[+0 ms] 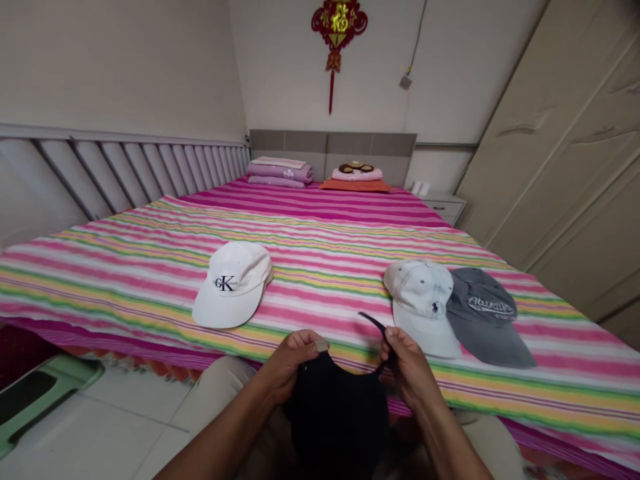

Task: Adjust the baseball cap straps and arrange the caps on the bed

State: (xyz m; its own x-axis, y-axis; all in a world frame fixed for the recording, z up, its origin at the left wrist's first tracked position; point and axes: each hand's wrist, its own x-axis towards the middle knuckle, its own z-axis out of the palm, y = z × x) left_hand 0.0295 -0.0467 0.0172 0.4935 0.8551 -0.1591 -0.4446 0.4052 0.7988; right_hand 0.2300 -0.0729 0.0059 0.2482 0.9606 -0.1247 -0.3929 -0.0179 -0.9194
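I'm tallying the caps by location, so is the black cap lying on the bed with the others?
No, the black cap is held up by the left hand and the right hand.

Dark cap (340, 420) in 2 hands (297, 360) (406, 365)

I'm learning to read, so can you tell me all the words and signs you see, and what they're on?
"CK": left white cap; tiny letters across it are too small to read.
"Always": gray cap; smaller marks underneath are unreadable.
"福": red wall hanging; its side marks are unclear.
Pale cap: little dark picture, no readable words.
Black cap: none visible.
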